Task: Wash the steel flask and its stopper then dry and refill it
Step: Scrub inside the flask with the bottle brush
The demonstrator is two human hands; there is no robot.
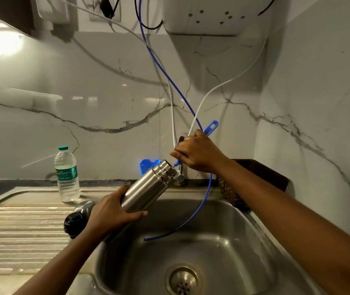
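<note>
Flask [146, 189] held tilted over the steel sink [223, 241], that is where the task's thing sits: its long axis runs from lower left to upper right, base toward the person and the draining board [21, 226], open threaded mouth pointing up and away toward the tap [179, 177] at the back wall. The left hand [110, 216] is wrapped closed around the lower half of the body, thumb across the near side. The right hand [197, 151] is the one nearer the mouth, just above and to the right of it, fingers closed round the blue handle of a bottle brush [210, 127]. The handle lies roughly on the same slant as the flask, its free end sticking up past the knuckles and its lower end going into the mouth; the bristles cannot be seen, so they are probably inside.

By the look of it the inside is being scrubbed, and the next stroke depends on keeping handle and flask in line.

Beside the left wrist, on the sink's edge, lies a dark stopper [74, 223], apparently not washed yet. A plastic water bottle [66, 174] stands farther left, well apart. A thin blue tube [199, 207] droops into the basin behind the flask.
</note>
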